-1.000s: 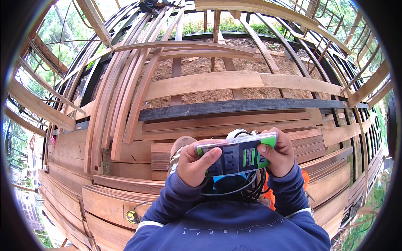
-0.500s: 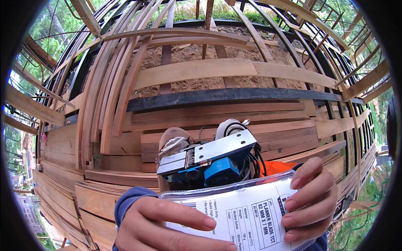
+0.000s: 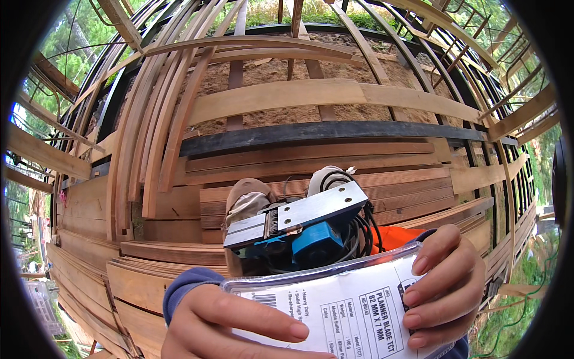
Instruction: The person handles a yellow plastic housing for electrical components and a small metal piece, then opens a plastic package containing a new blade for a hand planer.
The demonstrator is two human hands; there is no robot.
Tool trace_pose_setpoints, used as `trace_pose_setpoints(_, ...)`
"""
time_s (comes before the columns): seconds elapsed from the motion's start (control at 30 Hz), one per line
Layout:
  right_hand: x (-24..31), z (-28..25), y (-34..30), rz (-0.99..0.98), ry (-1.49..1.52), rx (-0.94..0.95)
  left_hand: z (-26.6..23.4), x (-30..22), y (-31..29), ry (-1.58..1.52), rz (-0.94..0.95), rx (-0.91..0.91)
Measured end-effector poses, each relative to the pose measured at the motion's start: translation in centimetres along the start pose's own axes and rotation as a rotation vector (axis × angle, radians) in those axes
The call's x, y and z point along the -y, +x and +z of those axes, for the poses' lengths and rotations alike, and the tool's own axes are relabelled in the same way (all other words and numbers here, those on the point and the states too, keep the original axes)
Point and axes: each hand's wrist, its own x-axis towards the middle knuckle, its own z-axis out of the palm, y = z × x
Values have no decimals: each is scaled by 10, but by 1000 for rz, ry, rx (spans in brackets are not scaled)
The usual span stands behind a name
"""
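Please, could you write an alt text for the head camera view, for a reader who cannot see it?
A person's left grip and right grip hold a clear plastic package with a white printed card. Beyond it, an upturned blue power planer shows its metal sole; long wooden boards lie further out.

Is a flat, clear plastic pack [image 3: 341, 302] with a white, dark-printed insert [image 3: 329, 293] facing up. Bears a barcode [image 3: 265, 299] toward the left and boxed print toward the right, with lines turned sideways. Held at opposite ends by left hand [image 3: 239, 326] and right hand [image 3: 449, 287]. Slants higher at right; runs out of view below.
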Motion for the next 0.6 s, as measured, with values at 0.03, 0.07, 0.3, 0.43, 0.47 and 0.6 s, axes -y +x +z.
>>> trace_pose_setpoints(0.03, 1, 1, 0, 1, 0, -6, 0, -1, 0, 3, 3, 2)
trace_pose_setpoints(0.07, 2, 2, -1, 1, 0, -11, -1, -2, -1, 4, 2, 7)
trace_pose_setpoints(0.3, -1, -1, 2, -9, 25, 29, -8, 3, 1, -19, 14, 72)
trace_pose_setpoints(0.43, -1, -4, 5, -24, 23, 55, -8, 5, 1, -11, 51, 87)
trace_pose_setpoints(0.47, -1, -5, 5, -27, 19, 59, -9, 5, 1, -16, 44, 94)
trace_pose_setpoints(0.6, -3, -6, 3, -35, 13, 62, -6, 3, 3, -45, -5, 97)
